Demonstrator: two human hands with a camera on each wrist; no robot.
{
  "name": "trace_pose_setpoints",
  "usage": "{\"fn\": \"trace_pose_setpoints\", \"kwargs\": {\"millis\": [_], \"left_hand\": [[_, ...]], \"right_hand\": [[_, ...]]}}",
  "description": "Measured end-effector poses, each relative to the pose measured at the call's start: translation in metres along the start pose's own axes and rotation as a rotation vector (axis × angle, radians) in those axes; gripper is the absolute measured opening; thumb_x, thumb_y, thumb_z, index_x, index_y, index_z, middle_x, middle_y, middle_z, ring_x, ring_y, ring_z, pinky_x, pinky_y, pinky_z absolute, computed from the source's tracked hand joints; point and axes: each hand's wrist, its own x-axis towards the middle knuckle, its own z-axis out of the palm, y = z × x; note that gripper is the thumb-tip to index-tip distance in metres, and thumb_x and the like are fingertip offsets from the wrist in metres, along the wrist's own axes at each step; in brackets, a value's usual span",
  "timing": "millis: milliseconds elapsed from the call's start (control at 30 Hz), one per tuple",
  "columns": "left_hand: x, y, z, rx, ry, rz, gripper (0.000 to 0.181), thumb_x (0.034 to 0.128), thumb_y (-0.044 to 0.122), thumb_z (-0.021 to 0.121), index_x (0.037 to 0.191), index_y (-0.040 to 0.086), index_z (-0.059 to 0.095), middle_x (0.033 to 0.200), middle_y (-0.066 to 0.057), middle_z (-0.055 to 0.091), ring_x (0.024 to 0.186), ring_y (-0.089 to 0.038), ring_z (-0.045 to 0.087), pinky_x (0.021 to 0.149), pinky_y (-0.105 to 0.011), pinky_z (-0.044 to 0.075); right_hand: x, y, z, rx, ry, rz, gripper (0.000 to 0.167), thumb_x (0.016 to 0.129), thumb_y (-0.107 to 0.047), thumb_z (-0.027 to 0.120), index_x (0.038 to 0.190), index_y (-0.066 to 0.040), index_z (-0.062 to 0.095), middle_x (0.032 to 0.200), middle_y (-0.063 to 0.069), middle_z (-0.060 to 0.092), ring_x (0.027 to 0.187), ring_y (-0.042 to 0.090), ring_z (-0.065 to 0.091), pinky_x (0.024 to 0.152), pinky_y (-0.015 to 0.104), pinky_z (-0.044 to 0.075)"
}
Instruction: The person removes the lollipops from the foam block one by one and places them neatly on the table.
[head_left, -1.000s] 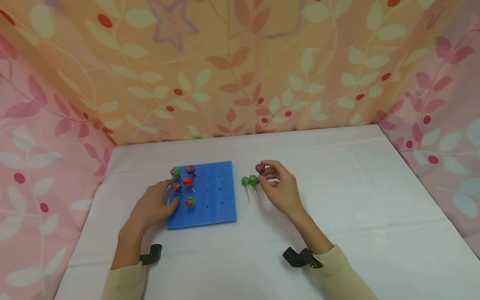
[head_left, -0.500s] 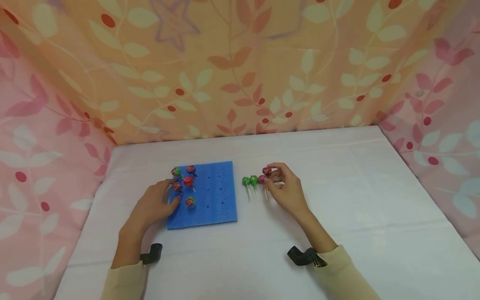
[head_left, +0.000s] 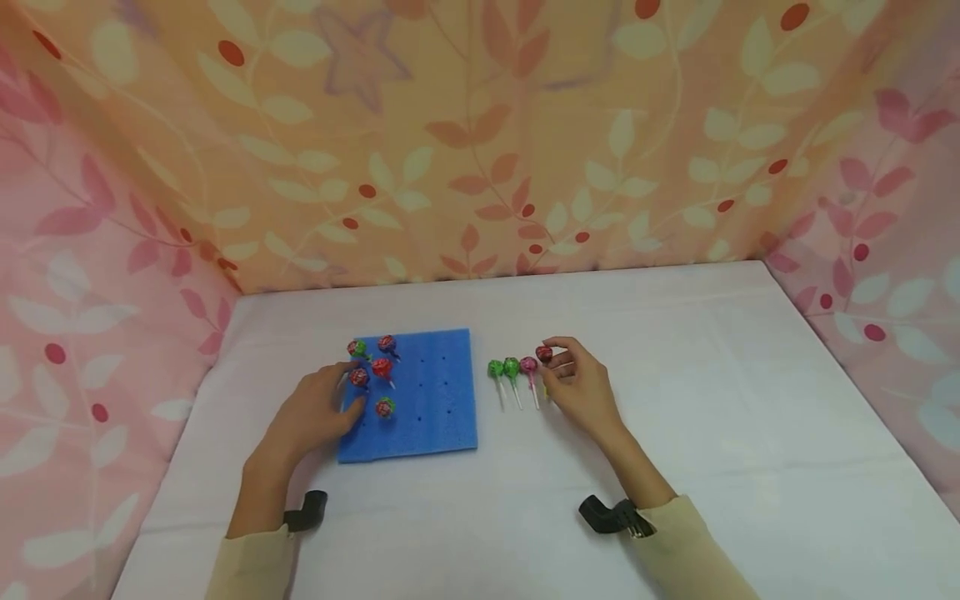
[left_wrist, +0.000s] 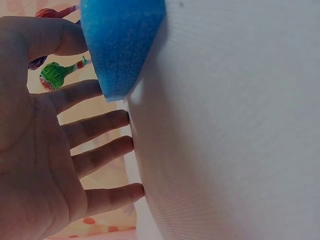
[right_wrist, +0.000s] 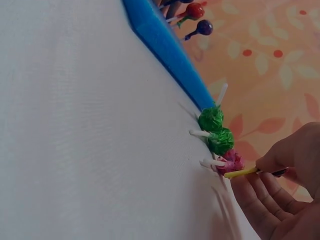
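Observation:
In the head view my left hand (head_left: 311,414) lies at the left edge of a blue foam board (head_left: 442,433) dotted with small holes. Its fingers are spread and fairly straight; thumb and index finger touch the foam (left_wrist: 122,50) in the left wrist view. Several wrapped lollipops stand in the board, among them a red one (head_left: 382,368) and a red-green one (head_left: 385,407). Right of the board, my right hand (head_left: 587,390) pinches a dark red lollipop (head_left: 544,354) between thumb and fingers. Its yellow stick (right_wrist: 240,173) shows in the right wrist view.
Two green lollipops (head_left: 512,367) and a pink lollipop (head_left: 528,365) lie in a row on the white tabletop (head_left: 480,517), between board and right hand. A leaf-patterned curtain (head_left: 480,150) rises behind the table and along both sides.
My right hand has moved rightward and slightly nearer with the dark red lollipop, uncovering the pink one. The left hand stays at the board. The head view has shifted slightly.

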Motion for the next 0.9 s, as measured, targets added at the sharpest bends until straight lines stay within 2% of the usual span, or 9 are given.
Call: {"fn": "trace_pose_setpoints", "kwargs": {"millis": [167, 600, 900], "left_hand": [[-0.001, -0.001, -0.001, 0.008, 0.015, 0.010, 0.066, 0.0993, 0.032, 0.064, 0.155, 0.002, 0.046, 0.156, -0.028, 0.052, 0.144, -0.054, 0.046, 0.118, -0.073, 0.039], [0.000, -0.001, 0.003, 0.010, 0.011, 0.013, 0.065, 0.0992, 0.032, 0.064, 0.155, 0.003, 0.046, 0.153, -0.029, 0.055, 0.143, -0.054, 0.048, 0.118, -0.072, 0.040], [-0.001, 0.002, 0.000, 0.017, 0.014, 0.014, 0.065, 0.0993, 0.032, 0.063, 0.154, 0.001, 0.047, 0.152, -0.029, 0.056, 0.141, -0.053, 0.049, 0.118, -0.071, 0.040]], "right_hand": [[0.002, 0.003, 0.001, -0.014, -0.008, -0.023, 0.041, 0.092, -0.007, 0.078, 0.131, -0.008, 0.066, 0.096, 0.015, 0.076, 0.079, 0.023, 0.076, 0.065, 0.023, 0.056], [0.000, 0.010, -0.003, -0.129, -0.024, 0.073, 0.036, 0.090, -0.009, 0.075, 0.125, -0.005, 0.069, 0.092, 0.013, 0.078, 0.078, 0.017, 0.076, 0.069, 0.025, 0.055], [0.003, 0.013, -0.002, -0.150, -0.044, 0.109, 0.037, 0.090, -0.011, 0.075, 0.126, -0.005, 0.069, 0.094, 0.012, 0.078, 0.079, 0.017, 0.074, 0.070, 0.028, 0.056]]}}
